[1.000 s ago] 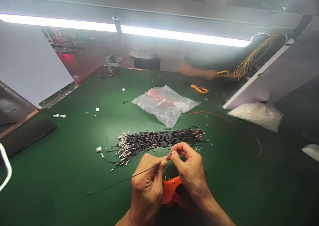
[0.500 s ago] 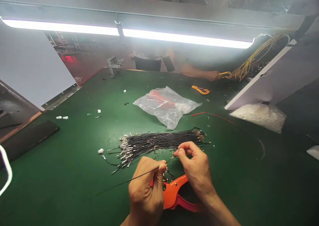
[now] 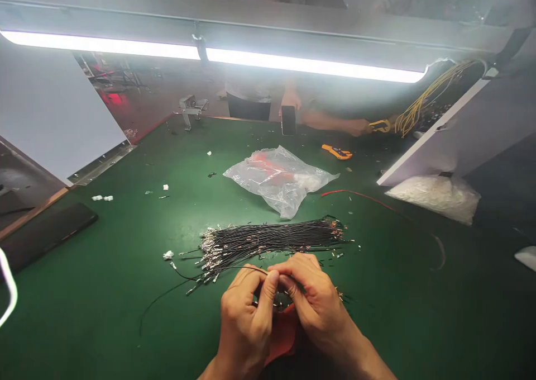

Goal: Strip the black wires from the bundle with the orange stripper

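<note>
Both hands meet in front of the wire bundle, fingertips touching. My left hand (image 3: 248,307) pinches a thin black wire (image 3: 161,298) that trails off to the left in a curve. Close against it, my right hand (image 3: 312,293) has thumb and forefinger closed at the same wire's end, which the fingers hide. Below the hands lies an orange-red hand tool (image 3: 281,338), mostly covered by them. Just beyond is a bundle of black wires (image 3: 272,237), with silvery terminals at its left ends and bare copper at its right.
A clear plastic bag (image 3: 280,179) with red and white contents lies behind the bundle. Farther back are a yellow tool (image 3: 337,152), a co-worker's arm (image 3: 335,124) and a phone (image 3: 288,120). A red wire (image 3: 360,193) curves at right; white connectors (image 3: 168,255) lie at left.
My right hand has moved left and down to meet my left hand at the wire. The wire's loose end has swung upward into a curve. Across the table, the phone has come lower.
</note>
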### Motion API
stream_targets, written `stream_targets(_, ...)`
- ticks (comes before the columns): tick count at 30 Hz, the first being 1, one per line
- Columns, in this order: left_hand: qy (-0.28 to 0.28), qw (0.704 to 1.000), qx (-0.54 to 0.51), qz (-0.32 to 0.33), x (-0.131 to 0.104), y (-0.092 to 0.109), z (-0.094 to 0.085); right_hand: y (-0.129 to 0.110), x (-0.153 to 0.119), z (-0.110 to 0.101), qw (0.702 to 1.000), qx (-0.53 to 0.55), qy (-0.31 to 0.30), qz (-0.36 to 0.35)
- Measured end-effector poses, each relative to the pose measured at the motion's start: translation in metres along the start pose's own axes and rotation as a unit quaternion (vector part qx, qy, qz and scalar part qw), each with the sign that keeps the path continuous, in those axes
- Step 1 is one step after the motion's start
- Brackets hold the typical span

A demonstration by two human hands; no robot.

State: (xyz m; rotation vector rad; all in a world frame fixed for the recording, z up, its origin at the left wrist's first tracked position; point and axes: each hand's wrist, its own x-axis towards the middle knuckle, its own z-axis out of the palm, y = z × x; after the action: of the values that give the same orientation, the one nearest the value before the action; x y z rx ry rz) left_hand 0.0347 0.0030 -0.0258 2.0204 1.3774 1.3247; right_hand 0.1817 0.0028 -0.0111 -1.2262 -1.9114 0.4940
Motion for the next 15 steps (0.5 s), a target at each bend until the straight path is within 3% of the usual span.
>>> stream_targets(6, 0.016, 0.986, 0.125, 0.110, 0.007, 0.009, -0.010, 0.002, 0.008, -0.001, 0.989, -0.129, 0.033, -0.066)
stream_targets(9, -0.056, 0.951, 0.174, 0.251, 0.013, 0.029, -0.021, -0.001, 0.024, -0.005, 0.970, -0.208, 0.029, -0.119)
stream_targets(11, -0.065, 0.942, 0.191, 0.269, 0.017, 0.045, -0.026, -0.003, 0.038, -0.010, 0.955, -0.254, 0.036, -0.148)
stream_targets(13, -0.020, 0.942, 0.208, 0.262, 0.016, 0.061, -0.022, -0.007, 0.052, -0.012, 0.937, -0.299, 0.045, -0.173)
stream_targets(15, 0.057, 0.944, 0.196, 0.260, 0.010, 0.077, -0.007, -0.010, 0.063, -0.008, 0.919, -0.335, 0.038, -0.204)
